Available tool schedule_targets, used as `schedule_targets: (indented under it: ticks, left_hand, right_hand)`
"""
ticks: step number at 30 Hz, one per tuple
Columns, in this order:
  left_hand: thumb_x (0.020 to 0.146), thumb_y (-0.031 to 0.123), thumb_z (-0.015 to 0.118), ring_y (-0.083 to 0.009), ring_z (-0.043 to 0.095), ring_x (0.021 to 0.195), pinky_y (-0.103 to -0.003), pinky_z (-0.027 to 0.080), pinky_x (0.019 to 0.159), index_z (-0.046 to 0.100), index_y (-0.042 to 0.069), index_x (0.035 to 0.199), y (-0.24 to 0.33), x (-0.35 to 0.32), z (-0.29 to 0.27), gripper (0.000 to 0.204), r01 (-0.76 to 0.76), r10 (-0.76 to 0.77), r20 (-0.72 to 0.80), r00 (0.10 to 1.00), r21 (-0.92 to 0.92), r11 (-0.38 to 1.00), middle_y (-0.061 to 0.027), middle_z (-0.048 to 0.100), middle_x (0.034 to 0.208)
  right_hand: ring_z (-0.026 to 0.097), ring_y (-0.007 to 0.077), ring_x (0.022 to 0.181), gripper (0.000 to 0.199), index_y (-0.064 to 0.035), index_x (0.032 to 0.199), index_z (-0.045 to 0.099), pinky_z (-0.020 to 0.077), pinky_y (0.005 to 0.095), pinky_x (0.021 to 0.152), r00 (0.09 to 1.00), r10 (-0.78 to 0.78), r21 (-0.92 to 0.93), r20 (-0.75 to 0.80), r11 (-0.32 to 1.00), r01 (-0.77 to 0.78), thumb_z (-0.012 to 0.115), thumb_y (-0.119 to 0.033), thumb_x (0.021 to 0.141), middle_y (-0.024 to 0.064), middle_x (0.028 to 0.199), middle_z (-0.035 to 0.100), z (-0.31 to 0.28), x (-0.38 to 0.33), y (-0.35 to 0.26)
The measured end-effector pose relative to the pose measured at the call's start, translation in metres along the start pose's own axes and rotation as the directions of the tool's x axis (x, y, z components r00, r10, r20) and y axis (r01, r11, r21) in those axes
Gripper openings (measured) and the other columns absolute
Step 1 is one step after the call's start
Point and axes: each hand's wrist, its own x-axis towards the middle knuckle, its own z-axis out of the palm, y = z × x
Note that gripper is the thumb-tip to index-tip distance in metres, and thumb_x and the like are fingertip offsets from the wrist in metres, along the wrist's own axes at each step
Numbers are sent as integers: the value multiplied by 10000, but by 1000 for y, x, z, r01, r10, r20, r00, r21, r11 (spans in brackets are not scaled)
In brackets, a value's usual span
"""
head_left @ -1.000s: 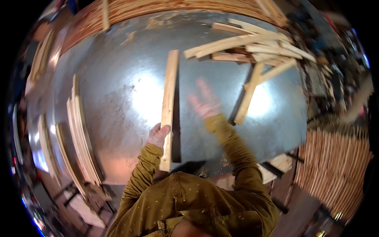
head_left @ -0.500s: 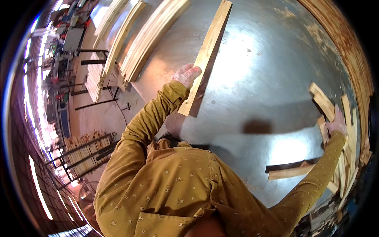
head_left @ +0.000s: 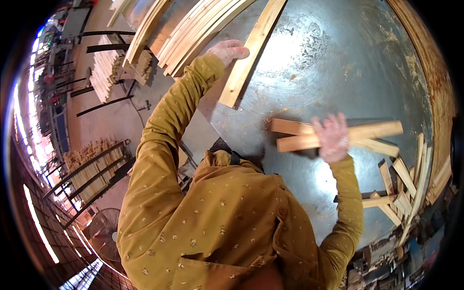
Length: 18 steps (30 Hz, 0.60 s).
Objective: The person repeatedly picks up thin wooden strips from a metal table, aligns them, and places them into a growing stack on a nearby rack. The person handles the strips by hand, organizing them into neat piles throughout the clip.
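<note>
Right fingers [head_left: 331, 126] clasp slats [head_left: 377, 130] crossed beneath them; left fingers [head_left: 235, 44] grip a board [head_left: 256, 48]. Slats could slip if the right grasp loosens.

1. The head view comes from the left one of two wide fisheye cameras worn side by side on the person's head.
2. It looks steeply down past the chest of the mustard shirt [head_left: 217, 217], upright and unmirrored, so its left is the person's own left.
3. The shirt is nearest the lens and fills the lower middle; the left hand [head_left: 227, 51] and right hand [head_left: 332, 138] sit farther out, both in view.
4. The counter [head_left: 372, 92] spans the upper middle and right, while the floor [head_left: 113, 123] and a fan [head_left: 102, 234] lie farther off at left.
5. The lens bends the wooden board [head_left: 419, 50] at the right rim into an arc and leaves black corners.
</note>
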Motion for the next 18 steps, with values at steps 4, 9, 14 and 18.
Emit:
schedule_targets:
  ticks: [4,9,14,18]
  left_hand:
    - [839,249,779,-156,630,978,-311,498,890,610,1,1196,12,-5,4,466,63,-58,-38,998,155,986,-62,678,1047]
    - [998,293,476,-303,676,1008,-462,550,855,437,64,1402,43,-35,-38,467,61,240,-127,962,962,265,-161,655,1155]
    - [866,283,682,-387,588,1131,-485,491,942,450,40,1385,33,-53,-40,618,-134,436,-96,895,873,469,-208,573,1268]
    - [881,365,709,-334,410,1384,-411,339,1155,329,-11,1496,-31,-109,13,814,-436,343,281,896,412,801,-258,422,1475]
  right_hand:
    - [546,288,1051,823,-208,1386,483,446,461,860,994,112,63,-22,992,-110,840,-111,651,125,1286,596,64,-2,62]
    - [556,314,1048,860,-243,1441,429,492,440,793,999,48,115,25,992,-51,854,-194,695,149,1435,482,74,-10,79]
    - [543,327,1107,822,-221,1492,372,541,444,776,928,-98,279,359,960,-6,786,-219,782,196,1479,410,69,33,110]
    - [533,305,1123,702,-176,1465,398,509,414,837,988,-86,-47,-131,996,81,717,-176,840,185,1445,429,156,59,123]
